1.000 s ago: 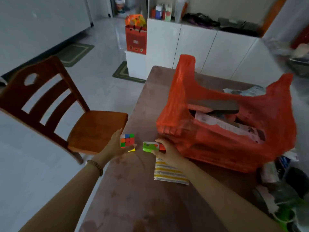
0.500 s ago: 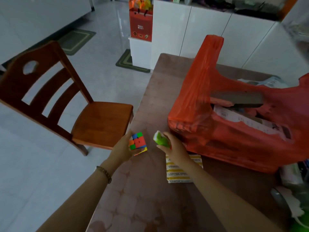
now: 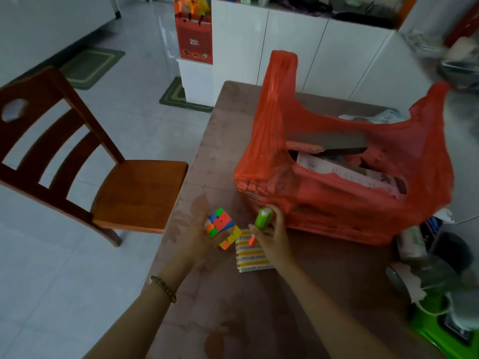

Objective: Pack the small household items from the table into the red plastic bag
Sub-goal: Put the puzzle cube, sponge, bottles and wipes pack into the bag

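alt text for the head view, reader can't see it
A person's left hand holds a multicoloured puzzle cube and the right hand a small green object, beside an open red plastic bag with boxes inside, on a brown table. A yellow-striped packet lies under the hands; a wooden chair stands left.

Dim room: wooden chair (image 3: 85, 161) on pale tiled floor (image 3: 145, 120), white cabinets (image 3: 305, 53) behind.

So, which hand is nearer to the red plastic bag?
Right. The right hand, holding a green item, is just at the lower front of the red plastic bag; the left hand, holding the colour cube, is further left, apart from it.
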